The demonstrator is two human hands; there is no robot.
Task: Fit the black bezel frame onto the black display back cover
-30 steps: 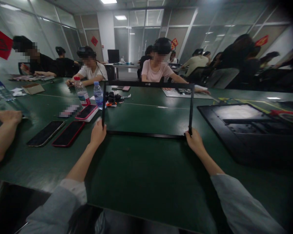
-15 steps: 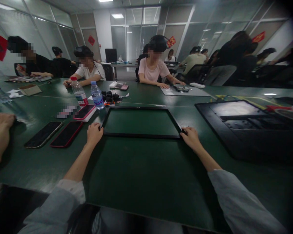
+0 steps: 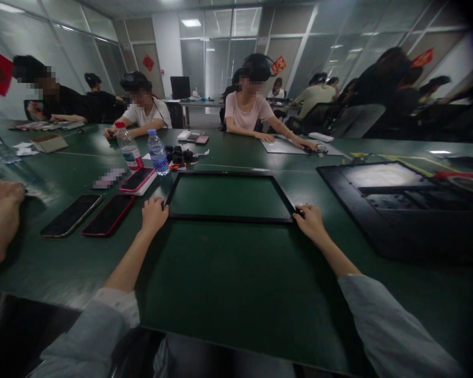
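Observation:
A thin black rectangular frame (image 3: pixel 230 219), like a screen bezel, lies before me, and the green tabletop shows through its opening. My left hand (image 3: pixel 153 214) is closed on its near left corner. At the near right corner, my right hand (image 3: pixel 310 222) grips the frame with thumb and fingers bent round the edge. The fingertips of both hands are partly hidden. Left of my left hand lie a red-edged phone (image 3: pixel 109 215) and a black phone (image 3: pixel 71 215).
A pink-edged phone (image 3: pixel 139 179) rests on a white object near a red-capped bottle (image 3: pixel 129 149) and a blue-capped bottle (image 3: pixel 158 153). To the right lies a large black panel (image 3: pixel 350 210). Another person's arm (image 3: pixel 2 223) rests at far left. Across the table, a person in pink (image 3: pixel 247 113) works over a grey board (image 3: pixel 274 147).
My hands and the black frame stay in place; the view shifts slightly. Across the table, the person in pink has reached an arm farther toward the right side of the grey board.

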